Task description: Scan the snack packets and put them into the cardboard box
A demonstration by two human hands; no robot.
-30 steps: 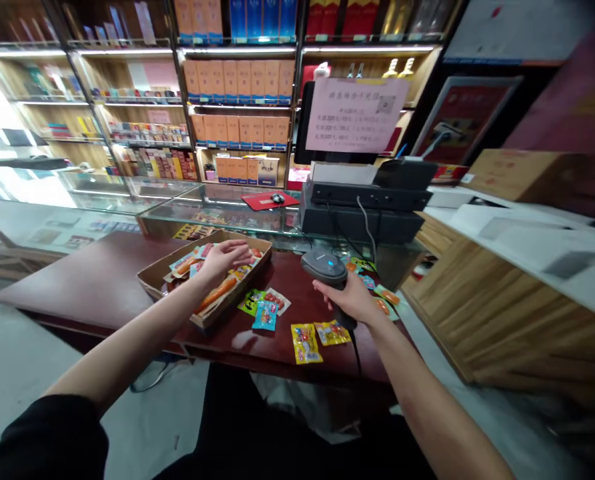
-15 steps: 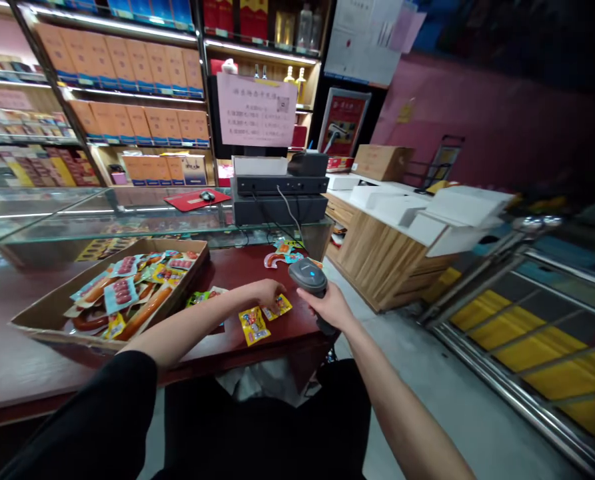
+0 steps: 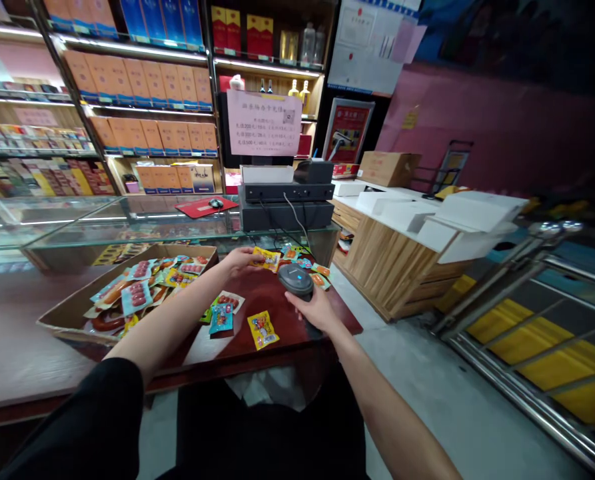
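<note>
My left hand (image 3: pixel 242 261) pinches a yellow snack packet (image 3: pixel 266 259) by its left end, lifted over the dark red table. My right hand (image 3: pixel 317 308) is wrapped round the handle of a black barcode scanner (image 3: pixel 296 280), whose head points towards the far side. Between my arms another yellow snack packet (image 3: pixel 263 330) lies flat on the table. Left of it are a blue packet (image 3: pixel 221 319) and a packet of small sausages (image 3: pixel 231 301). Several more packets (image 3: pixel 321 269) lie beyond the scanner, partly hidden by it.
An open cardboard box (image 3: pixel 52 325) full of packaged sausages stands on the left of the table (image 3: pixel 197 343). Behind are a glass counter (image 3: pixel 142 212), a cash register (image 3: pixel 287 212) and a red mouse mat (image 3: pixel 197 208). Metal railings (image 3: pixel 522 333) stand at the right.
My left hand has picked up one yellow packet and carried it away from me, up in front of the scanner. The scanner has shifted slightly left. The view has tilted a little.
</note>
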